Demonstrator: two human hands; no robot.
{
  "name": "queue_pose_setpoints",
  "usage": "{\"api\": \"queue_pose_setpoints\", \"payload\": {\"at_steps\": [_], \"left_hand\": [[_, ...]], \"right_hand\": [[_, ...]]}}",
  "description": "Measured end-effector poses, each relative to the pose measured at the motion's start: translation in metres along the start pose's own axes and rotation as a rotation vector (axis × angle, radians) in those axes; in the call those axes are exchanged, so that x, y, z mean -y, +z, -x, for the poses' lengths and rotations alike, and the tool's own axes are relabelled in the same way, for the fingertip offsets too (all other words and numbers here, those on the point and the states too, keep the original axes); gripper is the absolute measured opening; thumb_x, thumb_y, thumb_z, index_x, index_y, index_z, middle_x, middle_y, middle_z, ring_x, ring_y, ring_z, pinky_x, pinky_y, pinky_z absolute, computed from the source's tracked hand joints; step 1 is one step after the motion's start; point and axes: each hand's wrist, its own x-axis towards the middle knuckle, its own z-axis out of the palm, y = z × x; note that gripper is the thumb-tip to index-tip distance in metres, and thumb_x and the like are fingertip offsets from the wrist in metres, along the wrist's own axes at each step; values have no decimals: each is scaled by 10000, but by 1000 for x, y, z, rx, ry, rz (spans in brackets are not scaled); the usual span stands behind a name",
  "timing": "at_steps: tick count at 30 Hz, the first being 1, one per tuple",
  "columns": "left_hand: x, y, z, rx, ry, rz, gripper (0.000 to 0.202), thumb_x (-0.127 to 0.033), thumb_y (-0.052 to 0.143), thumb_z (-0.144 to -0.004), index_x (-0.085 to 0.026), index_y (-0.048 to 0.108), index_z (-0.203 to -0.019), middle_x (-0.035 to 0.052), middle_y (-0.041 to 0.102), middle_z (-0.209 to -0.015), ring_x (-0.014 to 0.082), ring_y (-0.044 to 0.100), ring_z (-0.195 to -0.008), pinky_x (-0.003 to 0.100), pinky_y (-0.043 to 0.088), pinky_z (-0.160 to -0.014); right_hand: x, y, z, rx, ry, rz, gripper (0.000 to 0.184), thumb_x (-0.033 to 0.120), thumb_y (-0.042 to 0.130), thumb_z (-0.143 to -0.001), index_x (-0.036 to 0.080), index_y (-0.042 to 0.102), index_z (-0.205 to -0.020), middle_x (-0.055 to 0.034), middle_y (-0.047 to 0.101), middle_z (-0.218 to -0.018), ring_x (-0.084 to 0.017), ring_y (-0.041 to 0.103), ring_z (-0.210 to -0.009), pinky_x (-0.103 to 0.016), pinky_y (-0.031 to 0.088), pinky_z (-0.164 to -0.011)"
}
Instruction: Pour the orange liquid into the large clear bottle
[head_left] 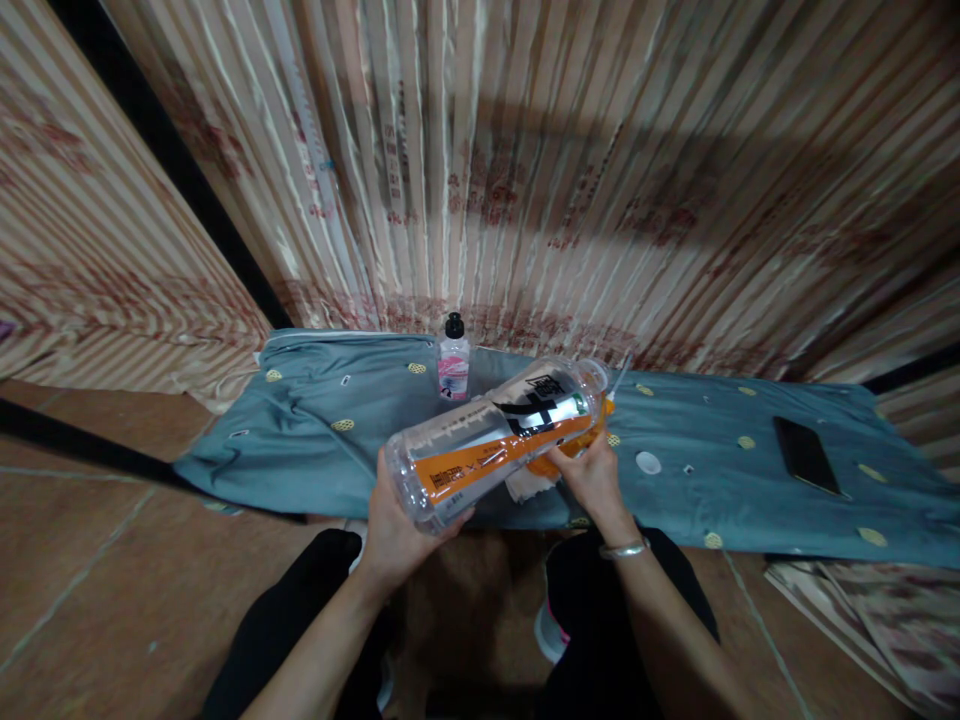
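A large clear plastic bottle [487, 440] with an orange and black label lies tilted across my two hands, its neck pointing up to the right. My left hand [409, 525] is wrapped round the bottle's base. At the neck end, my right hand [596, 475] grips an orange tool [544, 464] beneath the bottle. A thin pale tip sticks out past the neck; the tool's exact kind is partly hidden by the bottle. Under the bottle, between my hands, shows a crumpled whitish piece [531, 485]. A round white cap-like disc [649, 462] lies to the right.
A teal patterned cloth [697, 500] covers the long low surface before me. Behind the big bottle stands a small bottle [453, 368] with a black top and pink label. A dark phone [806, 456] lies at the right. Pleated curtains [510, 180] and dark poles [180, 150] surround the surface.
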Motion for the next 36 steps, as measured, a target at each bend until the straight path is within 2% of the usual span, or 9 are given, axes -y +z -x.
{"api": "queue_pose_setpoints", "payload": {"at_steps": [6,11,17,25,32,36], "left_hand": [[-7,-2,-2,24,59,-87,980,-658,1277,-503,-335,758,-1269,72,912,-1146,517,960,-1236,816,765,-1251],[-1,0,-1,15,38,-26,1077,-679,1286,-464,-327,733,-1317,87,931,-1179,519,972,-1206,763,813,-1180],[-4,2,-1,12,6,-5,1093,-696,1294,-420,-338,730,-1285,90,944,-1184,537,975,-1234,776,812,-1178],[-3,2,-1,17,23,2,1062,-694,1288,-453,-338,734,-1286,92,937,-1197,540,976,-1226,790,802,-1193],[-29,-1,-2,64,30,-93,945,-609,1283,-509,-306,750,-1228,103,943,-1166,518,968,-1261,750,781,-1251],[-37,-2,-1,78,5,-74,934,-581,1292,-505,-306,759,-1220,90,943,-1151,505,972,-1222,741,808,-1195]], "right_hand": [[-2,1,1,9,-15,-6,910,796,948,-740,229,738,-1420,-239,950,-1281,-499,923,-1185,-640,771,-1027],[0,0,1,10,-6,-16,887,806,933,-728,248,716,-1381,-244,946,-1298,-512,927,-1210,-658,772,-1046],[3,-1,0,10,18,-11,859,757,978,-711,251,721,-1357,-251,951,-1294,-528,927,-1221,-693,776,-1077],[0,0,1,1,0,-9,874,814,958,-726,260,717,-1358,-237,962,-1278,-510,934,-1178,-664,783,-1024],[1,-1,0,5,13,11,965,813,949,-712,216,717,-1433,-267,954,-1296,-522,933,-1197,-671,777,-1048],[2,0,1,-11,6,-1,950,843,940,-730,229,715,-1419,-248,964,-1264,-512,944,-1164,-651,786,-1018]]}}
